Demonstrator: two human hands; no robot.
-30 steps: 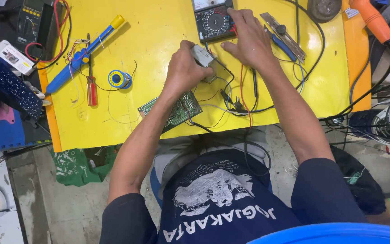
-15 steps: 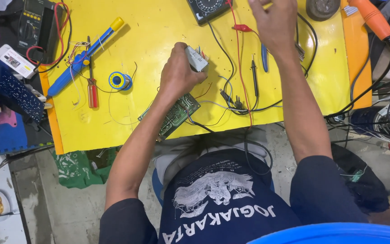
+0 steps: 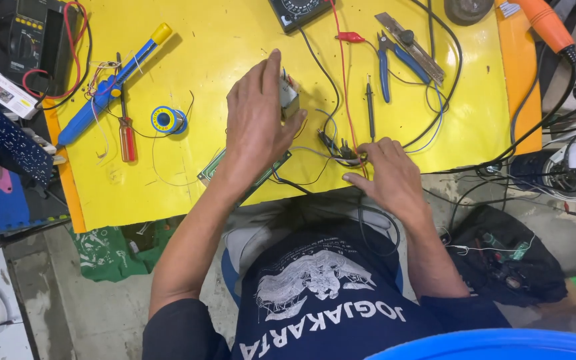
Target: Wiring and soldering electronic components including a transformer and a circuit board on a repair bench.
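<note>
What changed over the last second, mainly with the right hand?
The right hand left the multimeter dial and came back toward the table's near edge, where its fingertips now rest on the wire bundle; whether it pinches them is unclear. The left hand kept its grip on the small grey block above the circuit board. The solder reel and screwdriver stayed put.

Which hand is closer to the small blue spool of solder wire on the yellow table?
Left. The left hand lies just beside the small blue solder spool, holding a small grey component; the right hand is farther off, on tangled wires.
</note>
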